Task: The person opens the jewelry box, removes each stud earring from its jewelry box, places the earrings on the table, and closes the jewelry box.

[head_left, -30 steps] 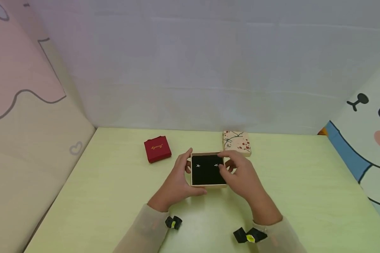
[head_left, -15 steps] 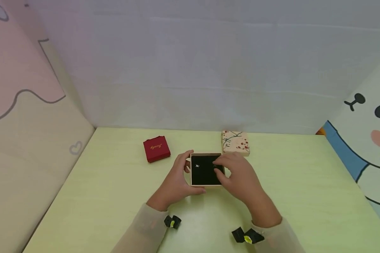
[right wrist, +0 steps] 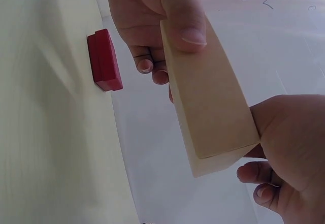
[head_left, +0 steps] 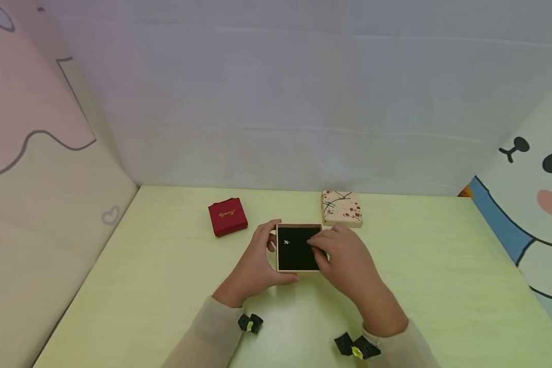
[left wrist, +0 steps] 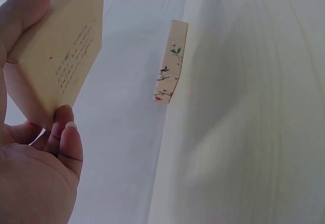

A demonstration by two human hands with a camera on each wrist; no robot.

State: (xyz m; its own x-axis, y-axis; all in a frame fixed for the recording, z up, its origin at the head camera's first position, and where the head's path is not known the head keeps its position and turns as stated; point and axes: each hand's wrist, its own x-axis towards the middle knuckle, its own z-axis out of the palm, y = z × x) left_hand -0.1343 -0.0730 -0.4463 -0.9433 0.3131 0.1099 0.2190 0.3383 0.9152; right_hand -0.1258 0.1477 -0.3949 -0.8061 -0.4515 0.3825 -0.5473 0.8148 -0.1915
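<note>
The open box (head_left: 298, 260) — gripped along its left side by the left hand (head_left: 262, 259).

Smooth cardboard box (right wrist: 213, 102), matt black lining (head_left: 296, 259)

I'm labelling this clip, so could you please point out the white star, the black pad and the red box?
White star (head_left: 286, 242): head view, on its centre.
Black pad (head_left: 296, 253): head view, on its bare middle.
Red box (head_left: 228, 217): head view, on its lettered top.
</note>
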